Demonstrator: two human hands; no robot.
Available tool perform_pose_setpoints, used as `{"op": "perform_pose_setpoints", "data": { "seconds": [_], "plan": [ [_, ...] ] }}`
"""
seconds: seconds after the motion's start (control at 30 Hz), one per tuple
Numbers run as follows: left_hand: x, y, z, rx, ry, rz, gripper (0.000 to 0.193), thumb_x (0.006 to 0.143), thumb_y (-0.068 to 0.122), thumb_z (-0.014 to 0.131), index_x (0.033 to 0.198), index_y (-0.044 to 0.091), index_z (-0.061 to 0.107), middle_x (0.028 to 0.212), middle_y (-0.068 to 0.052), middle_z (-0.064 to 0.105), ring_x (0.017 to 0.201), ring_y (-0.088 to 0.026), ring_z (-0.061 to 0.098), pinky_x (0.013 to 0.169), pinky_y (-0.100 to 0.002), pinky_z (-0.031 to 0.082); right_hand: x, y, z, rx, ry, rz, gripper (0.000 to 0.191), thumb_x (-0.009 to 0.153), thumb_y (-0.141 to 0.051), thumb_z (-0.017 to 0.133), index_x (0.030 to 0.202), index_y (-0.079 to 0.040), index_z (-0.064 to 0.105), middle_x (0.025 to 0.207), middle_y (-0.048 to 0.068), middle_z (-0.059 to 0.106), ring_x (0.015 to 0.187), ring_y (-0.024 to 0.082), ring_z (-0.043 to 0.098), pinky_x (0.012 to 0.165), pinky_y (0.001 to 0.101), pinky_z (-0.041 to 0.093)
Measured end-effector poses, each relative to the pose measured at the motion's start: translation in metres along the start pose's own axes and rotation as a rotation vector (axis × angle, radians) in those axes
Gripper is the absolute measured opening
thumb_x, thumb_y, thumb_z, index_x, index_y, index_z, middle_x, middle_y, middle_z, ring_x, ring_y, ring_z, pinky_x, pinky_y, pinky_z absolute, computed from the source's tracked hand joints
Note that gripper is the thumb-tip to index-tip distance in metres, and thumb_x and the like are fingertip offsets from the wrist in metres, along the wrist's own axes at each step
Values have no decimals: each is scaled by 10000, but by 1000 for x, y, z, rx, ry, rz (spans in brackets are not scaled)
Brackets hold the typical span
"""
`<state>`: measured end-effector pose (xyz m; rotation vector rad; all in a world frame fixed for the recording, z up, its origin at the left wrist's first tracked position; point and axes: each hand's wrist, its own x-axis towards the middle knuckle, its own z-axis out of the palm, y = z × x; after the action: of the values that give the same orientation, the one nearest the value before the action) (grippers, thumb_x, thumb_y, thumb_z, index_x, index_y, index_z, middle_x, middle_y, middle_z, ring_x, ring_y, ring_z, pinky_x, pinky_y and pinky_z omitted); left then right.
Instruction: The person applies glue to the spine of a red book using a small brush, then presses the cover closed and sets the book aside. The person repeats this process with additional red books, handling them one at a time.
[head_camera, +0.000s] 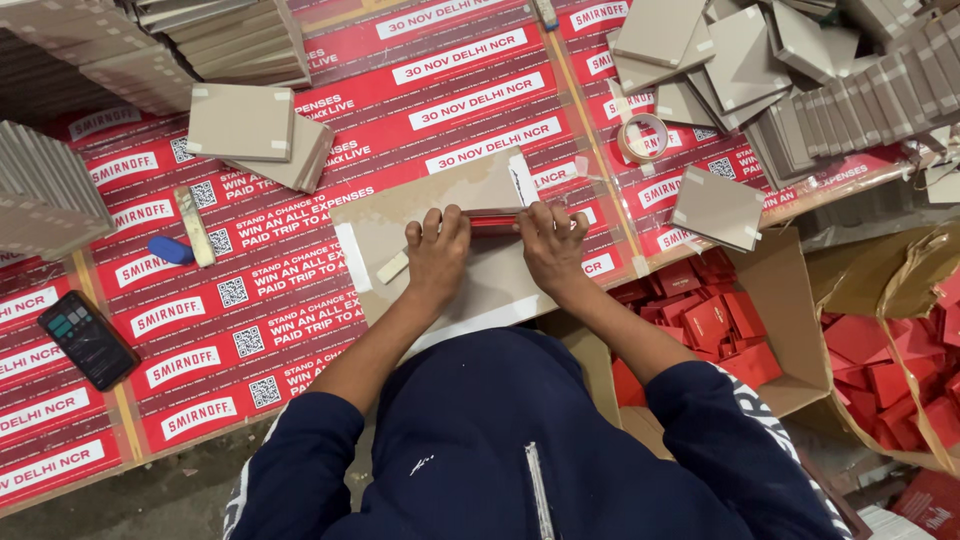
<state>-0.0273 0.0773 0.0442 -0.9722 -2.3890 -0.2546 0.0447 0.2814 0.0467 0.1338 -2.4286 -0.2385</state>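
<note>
- Left hand (437, 250) and right hand (550, 240) are side by side, fingers pressed down together on a thin red strip (493, 220) lying on a grey board sheet (480, 285) at the near middle of the tabletop (300, 330).
- White tape tabs show at the sheet's left edge and far right corner; a loose pale tab lies just left of the left hand.
- Progress, judged: many finished grey boxes (240, 122) stacked far left and far right; this piece looks mid-assembly.
- Tape roll (643, 137) far right of the hands, apart from them.
- Open carton (790, 330) at near right holds small red cartons (710, 320); more red ones in a bag farther right.
- Tabletop covered in red printed sheets with white label bars and square code marks.
- Black calculator (88, 340) near left; blue object (170, 250) beside a pale stick.
</note>
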Motion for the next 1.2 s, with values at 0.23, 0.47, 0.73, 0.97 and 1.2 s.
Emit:
{"op": "perform_pose_setpoints", "data": {
  "seconds": [0.23, 0.47, 0.73, 0.97, 1.2],
  "plan": [
    [-1, -1, -7, -48, -68, -31, 93, 850, 157, 666, 937, 148, 696, 1262, -27, 544, 1223, -228, 438, 991, -449, 293, 0, 0, -6, 101, -23, 42, 140, 964, -312, 749, 956, -177, 713, 1215, 8, 523, 1173, 211, 418, 992, 459, 280],
    [3, -1, -4, -88, -107, -42, 104, 841, 158, 662, 932, 175, 710, 1304, -52, 535, 1254, -255, 420, 1003, -486, 275, 13, 0, -10, 293, 7, 36, 174, 908, -315, 772, 1005, -172, 756, 1261, 0, 535, 1211, 228, 424, 1038, 459, 290],
    [5, 1, 10, -110, -13, -39, 105, 930, 278, 684, 947, 179, 712, 1295, -22, 527, 1245, -236, 418, 1007, -500, 260, 14, -20, 18, 204, -68, -58, 167, 931, -206, 691, 1076, -128, 718, 1289, 45, 546, 1208, 244, 436, 1016, 469, 314],
    [11, -21, 11, 46, 14, 22, 342, 956, 475, 675, 800, 173, 713, 1264, -3, 560, 1228, -218, 423, 993, -498, 240, -7, 39, 9, 7, -110, -100, 109, 981, -223, 669, 1057, -149, 699, 1283, 26, 521, 1206, 222, 442, 1016, 493, 299],
    [16, -25, 13, 89, 2, 53, 393, 955, 524, 686, 809, 163, 737, 1269, -11, 572, 1240, -225, 425, 994, -528, 221, 0, 38, 9, -29, -183, -107, 180, 903, -199, 671, 1055, -104, 692, 1247, 56, 532, 1219, 223, 458, 1024, 496, 298]
  ]
}}
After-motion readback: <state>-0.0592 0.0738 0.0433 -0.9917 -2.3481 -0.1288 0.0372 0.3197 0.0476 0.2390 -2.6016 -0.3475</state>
